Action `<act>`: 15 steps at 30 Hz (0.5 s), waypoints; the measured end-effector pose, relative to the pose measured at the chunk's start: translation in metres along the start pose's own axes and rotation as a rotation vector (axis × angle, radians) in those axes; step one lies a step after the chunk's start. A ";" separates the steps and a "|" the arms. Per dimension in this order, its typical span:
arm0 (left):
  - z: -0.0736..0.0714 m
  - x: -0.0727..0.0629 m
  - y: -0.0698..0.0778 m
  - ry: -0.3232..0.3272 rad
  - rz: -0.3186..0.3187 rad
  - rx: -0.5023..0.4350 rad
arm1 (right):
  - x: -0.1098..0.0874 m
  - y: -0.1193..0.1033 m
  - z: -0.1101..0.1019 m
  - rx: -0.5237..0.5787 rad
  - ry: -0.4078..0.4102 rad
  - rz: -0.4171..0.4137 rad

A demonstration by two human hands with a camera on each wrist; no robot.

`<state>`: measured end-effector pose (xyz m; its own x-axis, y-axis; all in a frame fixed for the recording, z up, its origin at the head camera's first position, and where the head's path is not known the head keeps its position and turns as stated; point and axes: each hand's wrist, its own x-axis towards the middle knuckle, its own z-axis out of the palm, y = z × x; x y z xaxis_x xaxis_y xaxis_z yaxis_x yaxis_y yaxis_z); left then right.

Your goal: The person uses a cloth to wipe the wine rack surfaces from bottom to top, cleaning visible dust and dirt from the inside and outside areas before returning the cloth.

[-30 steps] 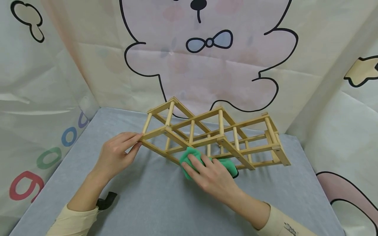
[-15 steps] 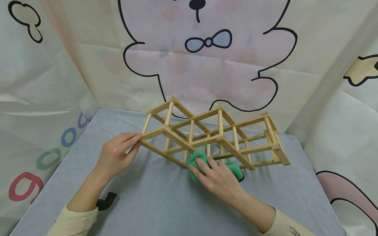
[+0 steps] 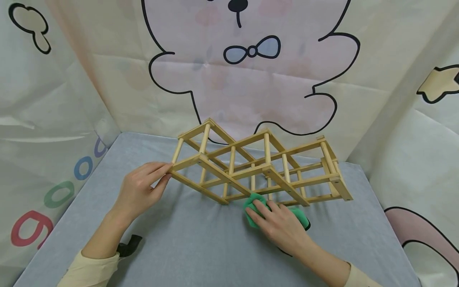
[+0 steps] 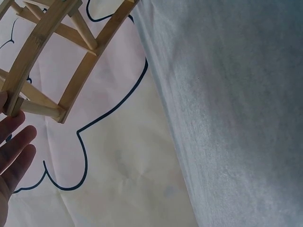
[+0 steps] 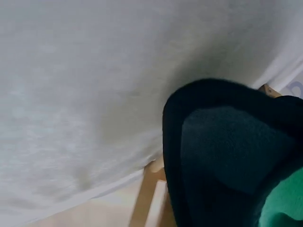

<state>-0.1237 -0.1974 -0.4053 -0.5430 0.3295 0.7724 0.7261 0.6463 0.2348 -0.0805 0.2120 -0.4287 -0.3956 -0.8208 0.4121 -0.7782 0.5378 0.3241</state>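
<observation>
A zigzag wooden lattice rack (image 3: 265, 169) stands on the grey table (image 3: 179, 247). My left hand (image 3: 166, 171) pinches the rack's left corner between thumb and forefinger; in the left wrist view its fingers (image 4: 14, 146) lie beside the rack's end (image 4: 80, 75). My right hand (image 3: 261, 209) grips a bunched green cloth (image 3: 301, 218) and presses it against the rack's low front rail, right of centre. The right wrist view shows the cloth (image 5: 227, 151) close up and mostly in shadow, with a piece of the rack (image 5: 149, 198) beside it.
A small black object (image 3: 129, 243) lies on the table by my left sleeve. Printed cartoon backdrop sheets (image 3: 251, 79) wall in the table at the back and on both sides. Bare grey cloth (image 3: 201, 247) spreads in front of the rack.
My right hand has slid the green cloth to the right along the rack's front lower rail. The left hand and the rack have stayed in place.
</observation>
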 end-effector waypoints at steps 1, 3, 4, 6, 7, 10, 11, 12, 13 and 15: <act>0.000 0.000 0.000 0.004 0.002 -0.001 | -0.002 0.001 -0.001 0.005 -0.003 0.002; 0.002 0.000 0.000 0.014 0.010 -0.003 | -0.005 0.005 -0.003 -0.001 -0.003 0.004; 0.002 0.000 0.000 0.017 0.013 -0.005 | -0.007 0.007 -0.005 -0.010 0.001 0.011; 0.002 0.000 0.000 0.019 0.012 -0.004 | -0.008 0.012 -0.009 -0.037 0.016 0.029; 0.002 0.000 0.000 0.020 0.013 -0.005 | -0.008 0.014 -0.011 -0.051 0.027 0.036; 0.002 0.000 0.000 0.022 0.012 -0.005 | -0.008 0.019 -0.017 -0.076 0.055 0.060; 0.002 0.000 0.000 0.024 0.012 -0.006 | -0.008 0.020 -0.018 -0.076 0.063 0.064; 0.002 0.000 0.000 0.026 0.014 -0.007 | -0.008 0.021 -0.019 -0.073 0.071 0.067; 0.002 0.001 0.000 0.027 0.015 -0.007 | -0.008 0.022 -0.021 -0.068 0.079 0.069; 0.001 0.000 0.000 0.029 0.016 -0.005 | -0.009 0.024 -0.023 -0.056 0.103 0.077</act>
<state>-0.1240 -0.1962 -0.4057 -0.5189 0.3197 0.7928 0.7368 0.6376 0.2251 -0.0846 0.2363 -0.4051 -0.3991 -0.7540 0.5217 -0.7176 0.6111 0.3342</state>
